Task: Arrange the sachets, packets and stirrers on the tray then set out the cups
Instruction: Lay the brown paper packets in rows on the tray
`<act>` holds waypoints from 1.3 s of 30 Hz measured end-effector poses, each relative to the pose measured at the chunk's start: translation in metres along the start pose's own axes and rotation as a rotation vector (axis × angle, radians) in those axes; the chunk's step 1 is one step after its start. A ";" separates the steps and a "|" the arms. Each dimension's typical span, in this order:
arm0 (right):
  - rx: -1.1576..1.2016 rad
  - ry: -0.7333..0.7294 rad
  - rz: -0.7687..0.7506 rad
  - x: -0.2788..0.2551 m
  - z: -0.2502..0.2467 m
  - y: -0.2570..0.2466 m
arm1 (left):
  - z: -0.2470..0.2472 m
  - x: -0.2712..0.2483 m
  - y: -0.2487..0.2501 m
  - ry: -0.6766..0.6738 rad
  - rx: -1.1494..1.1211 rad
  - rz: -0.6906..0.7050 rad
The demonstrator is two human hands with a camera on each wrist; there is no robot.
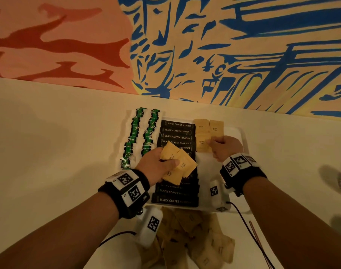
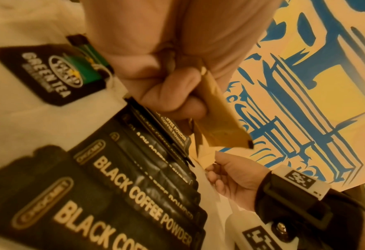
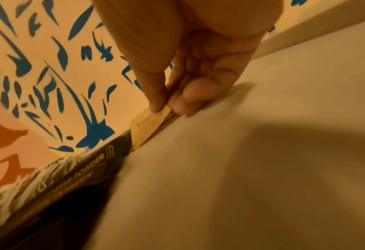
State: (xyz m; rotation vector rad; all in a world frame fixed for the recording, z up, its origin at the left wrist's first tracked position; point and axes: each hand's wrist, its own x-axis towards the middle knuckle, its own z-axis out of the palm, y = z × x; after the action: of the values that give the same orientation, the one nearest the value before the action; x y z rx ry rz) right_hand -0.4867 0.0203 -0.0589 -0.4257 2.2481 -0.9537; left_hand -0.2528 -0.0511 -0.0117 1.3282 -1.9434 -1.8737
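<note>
The left hand [image 1: 159, 167] hovers over the column of black coffee powder sachets [image 1: 177, 136] and grips a small fan of brown sugar packets [image 1: 178, 165]. In the head view its thumb lies across the top of the fan; in the left wrist view the fingers [image 2: 177, 101] curl beneath it, and the packets jut out past the fingertips toward the right. The right hand [image 1: 225, 147] is down on the white tray [image 1: 241, 136], pinching the near edge of one brown sugar packet [image 3: 146, 123] between thumb and fingers [image 3: 187, 99]. That packet lies flat on the tray just right of the coffee sachets, its far end pointing away from the fingertips. It sits at the near end of two short columns of laid brown sugar packets [image 1: 208, 131] at the far right of the tray. Left of the coffee column run two rows of green tea bags [image 1: 142, 136]. A loose heap of more sugar packets [image 1: 194, 239] lies on the white table [image 1: 59, 142] in front of the tray, between the forearms. Thin stirrers [image 1: 259, 243] lie on the table near the right forearm.
</note>
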 end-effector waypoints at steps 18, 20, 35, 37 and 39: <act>-0.017 -0.337 -0.264 -0.078 0.004 -0.016 | 0.006 0.002 0.003 0.020 0.005 -0.008; -0.019 -0.395 -0.265 -0.085 0.003 -0.014 | 0.008 0.001 0.004 0.024 0.022 -0.002; 0.205 0.013 0.060 -0.022 -0.039 0.013 | 0.008 -0.001 0.004 0.001 0.121 -0.037; 0.199 0.011 0.091 -0.015 -0.037 0.012 | 0.009 -0.001 0.006 0.012 0.117 -0.052; 0.168 0.022 0.101 -0.010 -0.036 0.011 | 0.009 0.000 0.006 0.007 0.112 -0.055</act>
State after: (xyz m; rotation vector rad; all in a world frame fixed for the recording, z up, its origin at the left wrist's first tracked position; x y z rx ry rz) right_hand -0.5043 0.0520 -0.0438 -0.2256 2.1658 -1.0888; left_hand -0.2615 -0.0456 -0.0080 1.4311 -2.0561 -1.8061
